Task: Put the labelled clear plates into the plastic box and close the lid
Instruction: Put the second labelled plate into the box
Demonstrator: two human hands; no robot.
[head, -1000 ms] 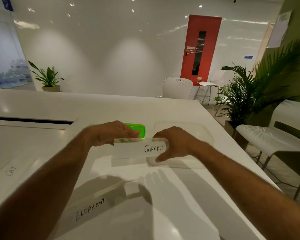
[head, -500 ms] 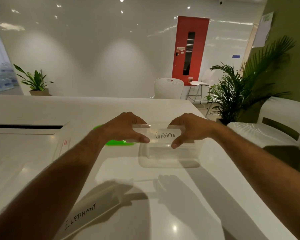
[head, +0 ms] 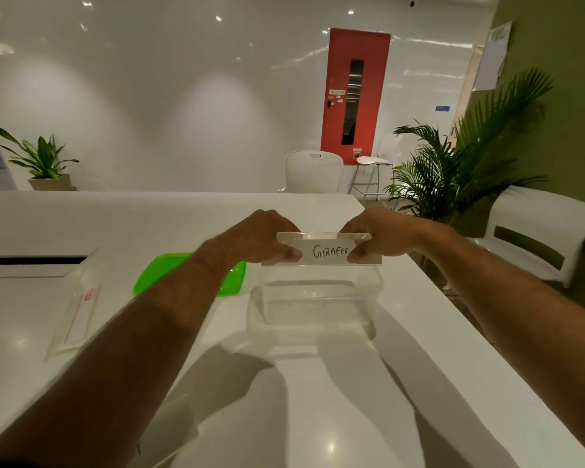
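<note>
Plastic box (head: 318,298), clear and lidless, sits on the white table (head: 419,383) with nothing visible inside it. Just left of it the green lid (head: 232,282) lies flat, partly hidden by the left forearm. Above the box's far rim, the clear plate (head: 325,249) labelled "GIRAFEE" stands on its long edge, long axis running left to right, label facing the near side. The left hand (head: 260,236) pinches its left end and the right hand (head: 382,236) pinches its right end, thumbs on the near face. Another clear plate with a red-edged label (head: 76,319) lies flat on the table, well to the left.
</note>
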